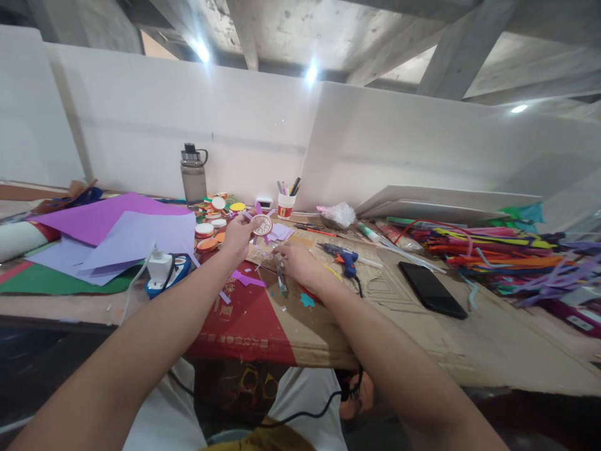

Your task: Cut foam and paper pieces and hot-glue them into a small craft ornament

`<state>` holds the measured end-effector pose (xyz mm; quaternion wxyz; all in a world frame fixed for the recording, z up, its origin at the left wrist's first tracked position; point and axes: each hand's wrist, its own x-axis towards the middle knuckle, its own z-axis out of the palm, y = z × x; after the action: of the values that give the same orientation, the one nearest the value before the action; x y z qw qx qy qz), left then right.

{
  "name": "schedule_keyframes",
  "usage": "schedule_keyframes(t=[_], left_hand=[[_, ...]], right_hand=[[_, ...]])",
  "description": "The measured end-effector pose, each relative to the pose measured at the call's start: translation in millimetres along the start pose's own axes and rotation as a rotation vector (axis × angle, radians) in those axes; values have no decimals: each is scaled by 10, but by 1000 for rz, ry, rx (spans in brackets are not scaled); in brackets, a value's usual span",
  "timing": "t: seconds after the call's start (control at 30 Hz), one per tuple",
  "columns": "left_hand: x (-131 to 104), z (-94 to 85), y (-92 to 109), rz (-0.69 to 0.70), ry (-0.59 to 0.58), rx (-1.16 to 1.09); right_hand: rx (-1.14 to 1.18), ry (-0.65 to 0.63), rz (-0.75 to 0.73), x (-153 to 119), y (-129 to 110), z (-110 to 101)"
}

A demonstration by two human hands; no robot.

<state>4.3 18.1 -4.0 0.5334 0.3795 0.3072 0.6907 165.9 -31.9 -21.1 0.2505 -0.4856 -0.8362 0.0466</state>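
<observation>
My left hand (239, 236) is closed on a round white disc (262, 225) with a reddish rim and purple strips sticking out around it. The disc is raised a little over the cardboard-covered table. To its right, my right hand (295, 262) has its fingers curled low over the cardboard at a slim pen-like tool (282, 282); whether the fingers grip it is too small to tell. Purple paper scraps (248, 279) lie below my left hand, and a teal paper piece (307, 300) lies below my right hand. A blue glue gun (347, 262) rests right of my right hand.
Purple and lilac sheets (136, 241) and a power strip (176, 275) are on the left. Behind stand a bottle (193, 178) and a pen cup (286, 205). Round lids (205, 230) lie left of my left hand. A phone (432, 289) and colourful strips (498, 247) are right.
</observation>
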Motion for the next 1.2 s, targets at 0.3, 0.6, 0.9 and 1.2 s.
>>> schedule_keyframes(t=[0.3, 0.6, 0.9, 1.2], left_hand=[[-4, -29, -86, -48, -75, 131], [-140, 12, -120, -137, -172, 179], [-177, 18, -106, -272, -228, 234], [-128, -18, -140, -178, -152, 284]], right_hand=[[327, 293, 246, 83, -10, -104], [803, 278, 322, 155, 74, 26], [820, 332, 398, 150, 105, -32], [508, 541, 216, 121, 94, -31]])
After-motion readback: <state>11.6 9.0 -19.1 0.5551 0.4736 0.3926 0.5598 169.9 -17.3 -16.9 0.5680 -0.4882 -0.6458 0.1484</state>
